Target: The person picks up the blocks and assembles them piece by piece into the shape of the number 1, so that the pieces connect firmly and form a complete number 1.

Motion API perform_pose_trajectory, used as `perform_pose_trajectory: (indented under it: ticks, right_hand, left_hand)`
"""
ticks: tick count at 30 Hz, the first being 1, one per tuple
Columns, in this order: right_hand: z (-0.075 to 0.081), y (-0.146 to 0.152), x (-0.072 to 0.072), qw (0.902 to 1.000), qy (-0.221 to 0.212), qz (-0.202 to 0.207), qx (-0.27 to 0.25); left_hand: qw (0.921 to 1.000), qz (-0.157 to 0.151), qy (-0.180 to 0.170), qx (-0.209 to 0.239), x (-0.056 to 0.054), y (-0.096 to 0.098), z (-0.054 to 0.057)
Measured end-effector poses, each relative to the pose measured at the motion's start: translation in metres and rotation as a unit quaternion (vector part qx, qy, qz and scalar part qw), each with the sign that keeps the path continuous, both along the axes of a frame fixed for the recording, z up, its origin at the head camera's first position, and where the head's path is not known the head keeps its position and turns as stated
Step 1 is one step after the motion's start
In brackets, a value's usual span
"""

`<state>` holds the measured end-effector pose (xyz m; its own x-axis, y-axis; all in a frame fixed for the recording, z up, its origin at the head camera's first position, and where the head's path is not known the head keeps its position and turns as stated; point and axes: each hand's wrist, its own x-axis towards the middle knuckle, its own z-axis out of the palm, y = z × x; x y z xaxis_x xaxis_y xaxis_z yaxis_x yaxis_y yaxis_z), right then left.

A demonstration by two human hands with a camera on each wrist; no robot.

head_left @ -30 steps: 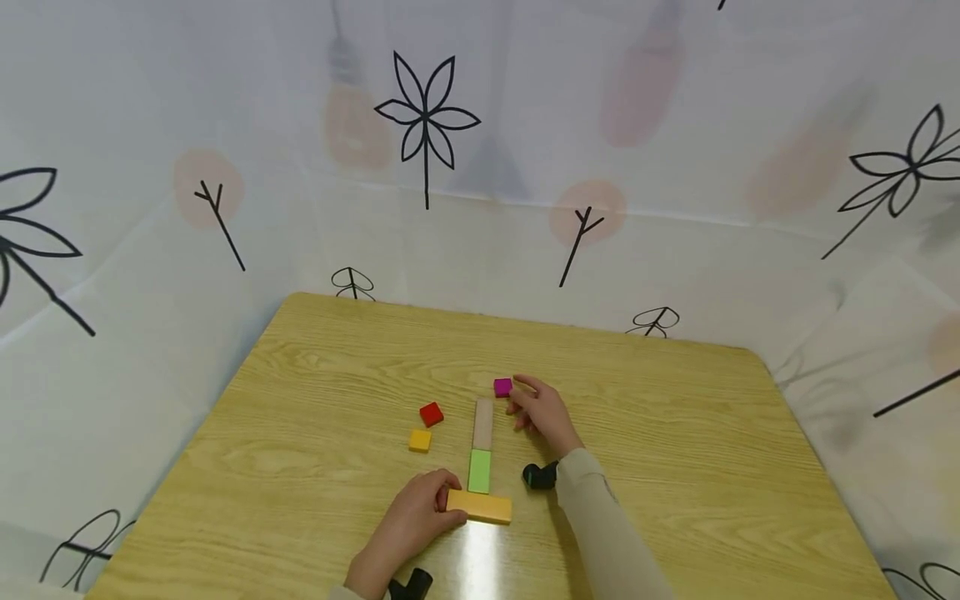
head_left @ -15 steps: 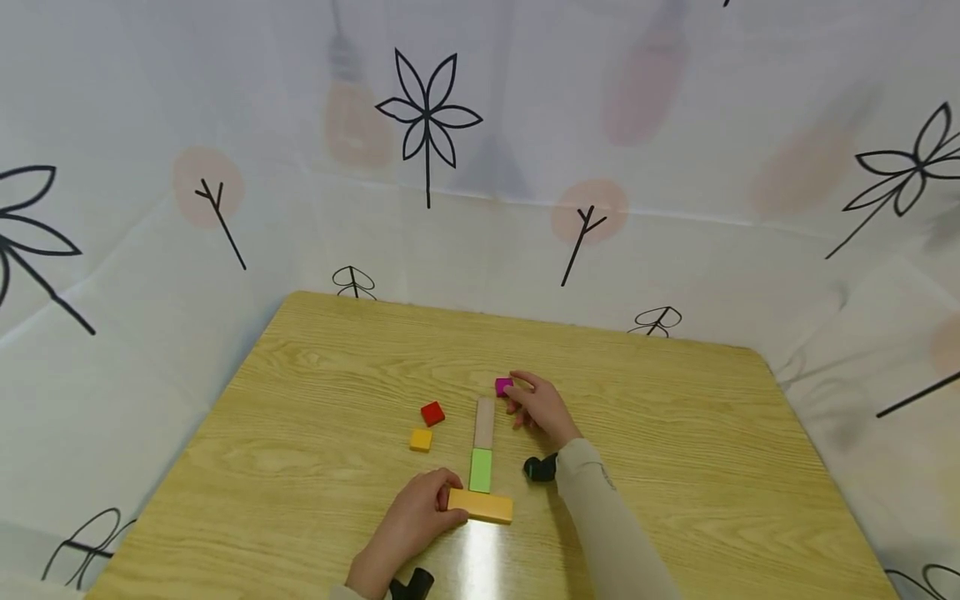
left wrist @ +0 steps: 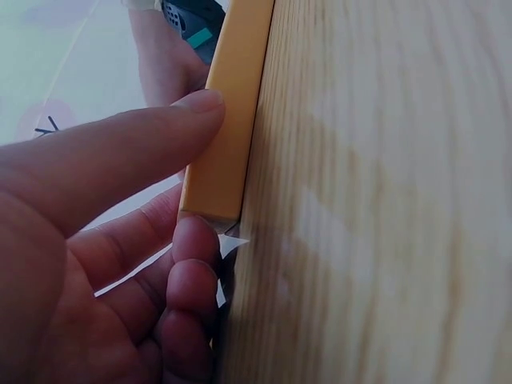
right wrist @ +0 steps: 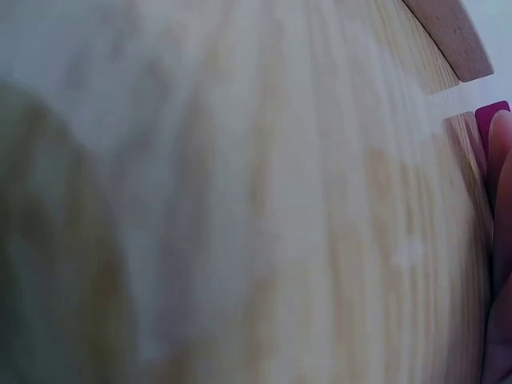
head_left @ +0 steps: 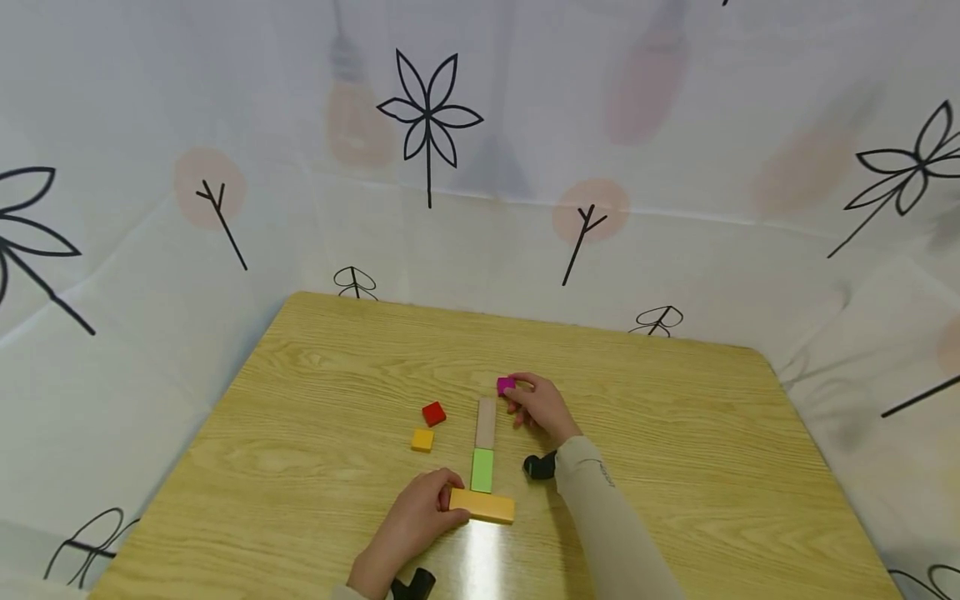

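Observation:
My left hand [head_left: 422, 512] grips the left end of a long orange block [head_left: 487, 506] with thumb and fingers. In the left wrist view the thumb presses the side of that orange block [left wrist: 228, 144], which lies on the table. A light green block [head_left: 482, 471] stands just beyond it, in line with a pale wooden block [head_left: 486, 423]. Past the far end of the pale block, my right hand [head_left: 546, 410] pinches a small magenta block [head_left: 506, 386] between thumb and forefinger. Only an edge of the magenta block [right wrist: 482, 120] shows in the right wrist view.
A red block [head_left: 433, 413] and a small yellow block [head_left: 422, 440] lie left of the row. Black devices are worn on the left wrist [head_left: 414, 585] and right wrist [head_left: 540, 467]. A patterned cloth [head_left: 480, 250] hangs behind the wooden table [head_left: 675, 417].
My right thumb and forefinger have closed on the magenta block, which has barely shifted. The left hand keeps its grip on the orange block, and the other blocks have not moved.

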<state>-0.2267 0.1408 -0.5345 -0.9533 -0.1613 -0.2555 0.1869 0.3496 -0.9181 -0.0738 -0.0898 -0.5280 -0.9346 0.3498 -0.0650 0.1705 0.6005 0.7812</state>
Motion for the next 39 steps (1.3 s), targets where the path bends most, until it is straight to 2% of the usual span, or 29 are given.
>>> perform_pose_trajectory:
  ticks: [7,15,24,36,39]
  right_hand:
    - [0.000,-0.003,-0.002,0.9998,-0.003,-0.022,-0.002]
    - [0.003,-0.006,-0.003,0.9993,-0.018,-0.032,-0.005]
    - [0.005,-0.009,-0.004,0.9993,-0.014,-0.036,-0.003]
    - [0.002,-0.014,-0.008,0.9996,0.019,0.013,-0.017]
    - [0.001,-0.016,-0.009,0.9996,0.020,0.014,-0.012]
  left_hand:
    - [0.9999,0.003,-0.008,-0.006,-0.001,0.000,-0.001]
    - [1.0000,-0.002,-0.001,0.003,0.000,0.000,-0.002]
    - [1.0000,-0.004,-0.003,0.006,-0.001,-0.001,-0.001]
    - [0.9998,0.001,-0.019,0.003,-0.001,0.000,-0.001]
    - [0.9998,0.003,-0.018,0.002,-0.002,0.000,-0.001]
